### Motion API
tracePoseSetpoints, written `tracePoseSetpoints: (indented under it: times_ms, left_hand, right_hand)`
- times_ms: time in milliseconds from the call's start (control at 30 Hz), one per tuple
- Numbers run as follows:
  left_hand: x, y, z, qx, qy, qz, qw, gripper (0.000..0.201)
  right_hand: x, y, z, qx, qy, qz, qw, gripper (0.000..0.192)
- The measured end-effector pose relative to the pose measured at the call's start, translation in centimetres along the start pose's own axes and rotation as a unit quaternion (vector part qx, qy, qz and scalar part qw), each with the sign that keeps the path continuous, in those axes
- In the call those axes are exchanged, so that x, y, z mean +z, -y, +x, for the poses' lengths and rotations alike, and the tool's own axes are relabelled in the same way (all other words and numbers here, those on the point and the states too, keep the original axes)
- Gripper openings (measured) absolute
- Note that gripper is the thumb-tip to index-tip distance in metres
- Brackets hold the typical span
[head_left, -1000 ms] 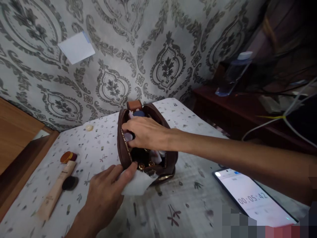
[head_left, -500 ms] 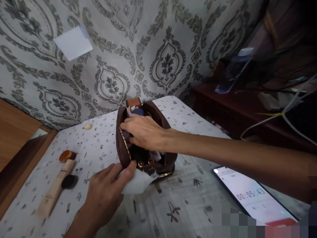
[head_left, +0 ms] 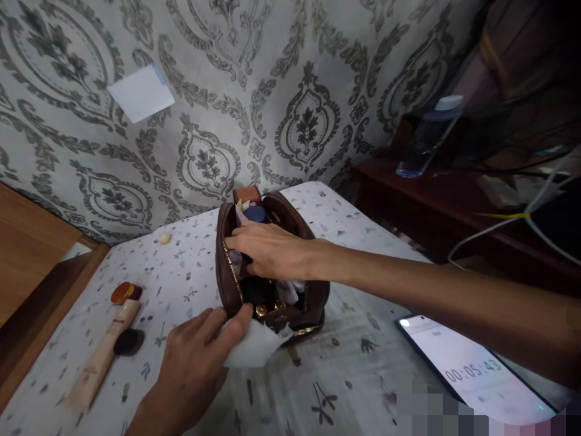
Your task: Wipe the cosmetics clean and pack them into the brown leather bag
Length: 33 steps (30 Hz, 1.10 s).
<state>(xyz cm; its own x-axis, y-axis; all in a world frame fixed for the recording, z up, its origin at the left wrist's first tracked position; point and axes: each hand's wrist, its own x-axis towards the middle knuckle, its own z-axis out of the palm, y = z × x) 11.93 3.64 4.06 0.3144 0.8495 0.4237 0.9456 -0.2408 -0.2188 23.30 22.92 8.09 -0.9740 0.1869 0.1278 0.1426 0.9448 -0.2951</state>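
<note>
An open brown zip pouch (head_left: 226, 272) stands upright on the patterned table (head_left: 345, 375), packed with small cosmetics. My right hand (head_left: 267, 249) reaches across from the right and lies over the pouch's opening, fingers down among the contents; what they grip is hidden. My left hand (head_left: 193, 366) rests on the table at the pouch's near end, thumb and fingers against its rim and on a white tissue (head_left: 254, 346) lying under that edge.
A beige cosmetic tube (head_left: 102, 357), a gold-capped item (head_left: 124, 292) and a dark round piece (head_left: 127, 341) lie at the left. A phone (head_left: 472, 375) showing a timer lies at the right. A water bottle (head_left: 429, 136) stands on the dark shelf beyond.
My right hand has shifted slightly inside the pouch's opening. My left hand stays at the near rim on the tissue. The timer went from 00:05:42 to 00:05:43.
</note>
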Motion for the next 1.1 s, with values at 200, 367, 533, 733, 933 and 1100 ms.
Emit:
tracePoseSetpoints:
  times_ms: [200, 367, 533, 733, 933, 1100]
  left_hand:
    - [0.0, 0.1, 0.0, 0.0, 0.007, -0.005, 1.0, 0.077]
    - [-0.1, -0.1, -0.2, -0.008, 0.012, -0.004, 1.0, 0.078]
    - [0.0, -0.2, -0.4, -0.013, 0.006, -0.023, 1.0, 0.082]
    - [-0.1, -0.2, -1.0, -0.014, 0.037, -0.049, 0.998, 0.096]
    - [-0.8, 0.5, -5.5, -0.086, 0.081, -0.099, 0.988, 0.104]
    - [-0.3, 2.5, -12.6, -0.217, 0.063, -0.193, 0.955, 0.078]
  right_hand:
    - [-0.3, 0.1, -0.1, 0.0, 0.006, 0.045, 0.999, 0.028]
    - [-0.4, -0.2, -0.4, -0.01, -0.044, 0.075, 0.996, 0.025]
    - [-1.1, 0.1, -1.8, 0.031, -0.125, 0.036, 0.991, 0.039]
    - [-1.9, 0.9, -2.2, 0.144, -0.102, -0.001, 0.984, 0.014]
    - [-1.4, 1.9, -3.1, 0.144, -0.164, -0.014, 0.976, 0.014]
    - [0.5, 5.4, -5.5, 0.047, -0.299, 0.052, 0.952, 0.018]
